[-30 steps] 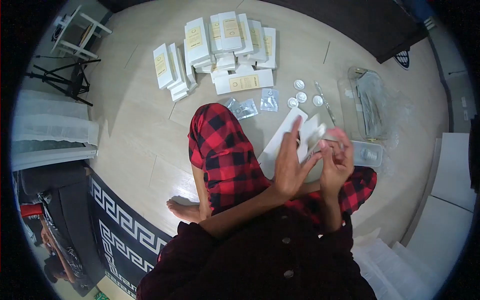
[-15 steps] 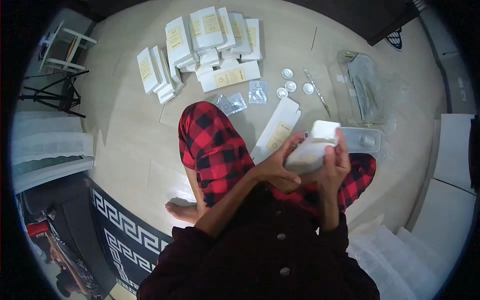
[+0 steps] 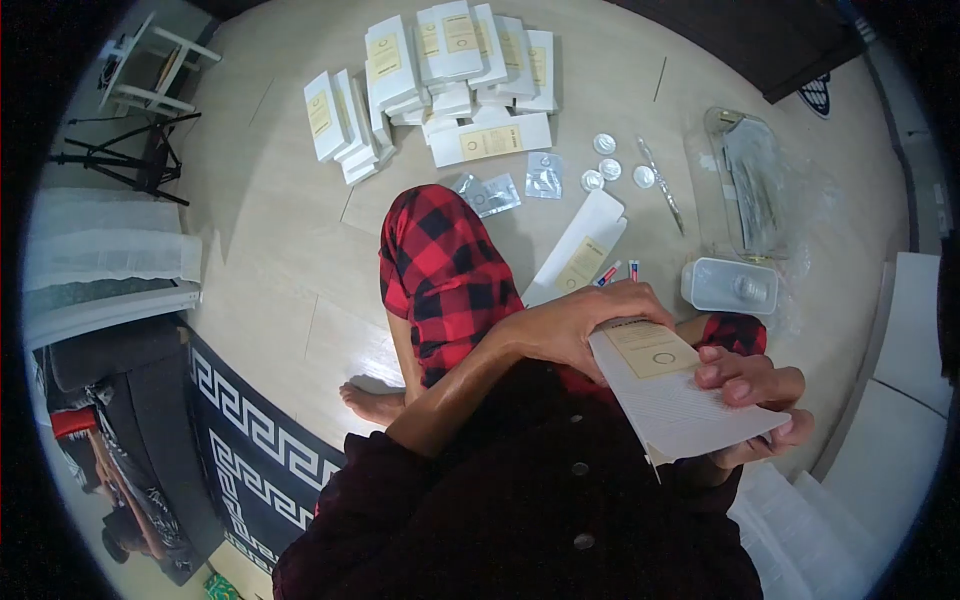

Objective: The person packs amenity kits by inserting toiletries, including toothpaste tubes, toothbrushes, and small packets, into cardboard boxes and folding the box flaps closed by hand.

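Left grip (image 3: 585, 325), arched, and right grip (image 3: 768, 385), curled, both clamp the white box (image 3: 672, 404), thumbs apparently hidden.

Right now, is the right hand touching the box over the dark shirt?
Touching: the head view shows the right hand curled onto the white box.

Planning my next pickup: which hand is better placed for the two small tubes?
Probably the left hand: it is nearer the small tubes; the right hand holds the white box farther off. The left also holds the box, so would release first.
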The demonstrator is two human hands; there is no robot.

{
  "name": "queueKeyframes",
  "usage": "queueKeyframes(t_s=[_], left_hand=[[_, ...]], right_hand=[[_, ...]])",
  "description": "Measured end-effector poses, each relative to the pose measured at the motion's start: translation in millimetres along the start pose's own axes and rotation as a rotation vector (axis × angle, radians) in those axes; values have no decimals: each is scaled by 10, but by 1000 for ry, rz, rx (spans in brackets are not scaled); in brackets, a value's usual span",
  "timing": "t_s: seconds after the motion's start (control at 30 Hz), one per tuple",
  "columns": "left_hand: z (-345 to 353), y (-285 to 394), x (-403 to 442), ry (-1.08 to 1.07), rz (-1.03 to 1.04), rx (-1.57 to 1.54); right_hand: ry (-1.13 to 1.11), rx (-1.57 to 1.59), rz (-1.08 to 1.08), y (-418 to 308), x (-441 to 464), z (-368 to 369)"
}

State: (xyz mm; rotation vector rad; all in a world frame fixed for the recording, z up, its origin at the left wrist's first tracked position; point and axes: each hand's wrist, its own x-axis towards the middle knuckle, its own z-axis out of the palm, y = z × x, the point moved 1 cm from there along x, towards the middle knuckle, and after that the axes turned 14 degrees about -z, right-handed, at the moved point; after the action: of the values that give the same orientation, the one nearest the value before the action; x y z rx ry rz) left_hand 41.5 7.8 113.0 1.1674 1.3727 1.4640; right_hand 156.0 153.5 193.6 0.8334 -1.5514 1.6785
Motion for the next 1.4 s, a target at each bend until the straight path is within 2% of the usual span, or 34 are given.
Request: queueKeyframes(t_s=[0.17, 0.23, 0.27, 0.33, 0.37, 0.43, 0.5, 0.53, 0.67, 0.77, 0.87, 0.93, 1.03, 1.17, 1.23, 1.27, 1.33, 1.4], left_hand=[[11, 25, -19, 6, 24, 57], [64, 38, -39, 86, -133, -123], [113, 82, -51, 256, -96, -198], [337, -34, -68, 687, -40, -606], [402, -157, -62, 681, -38, -610], [492, -402, -102, 888, -120, -154], [518, -568, -125, 920, -171, -54], [517, -608, -115, 948, -217, 48], [466, -601, -137, 832, -253, 52], [390, -569, -114, 832, -147, 194], [272, -535, -134, 712, -225, 311], [199, -576, -133, 714, -216, 348], [135, -621, -126, 734, -196, 384], [198, -619, -126, 816, -120, 334], [236, -656, -116, 839, -84, 363], [250, -671, -111, 863, -47, 396], [264, -696, -108, 868, -37, 398], [314, -665, -88, 876, -24, 401]], right_hand=[[107, 0, -24, -7, -17, 67], [273, -505, 65, -16, -145, 57], [360, -644, 23, 111, -191, 76], [512, -762, 323, 300, -308, 127], [528, -702, 392, 415, -409, 129], [544, -644, 466, 597, -690, 103], [396, -703, 601, 737, -977, 45], [400, -708, 601, 780, -1097, 25], [464, -547, 683, 819, -1287, -4], [372, -578, 660, 818, -1247, -52], [345, -507, 724, 839, -1195, -14], [527, -378, 659, 883, -1127, 65], [509, -232, 725, 880, -1001, 48], [444, -313, 780, 887, -1044, -73], [340, -322, 805, 888, -1063, -147], [338, -321, 807, 894, -1066, -164], [178, -447, 651, 896, -1024, -170], [150, -407, 612, 898, -1023, -213]])
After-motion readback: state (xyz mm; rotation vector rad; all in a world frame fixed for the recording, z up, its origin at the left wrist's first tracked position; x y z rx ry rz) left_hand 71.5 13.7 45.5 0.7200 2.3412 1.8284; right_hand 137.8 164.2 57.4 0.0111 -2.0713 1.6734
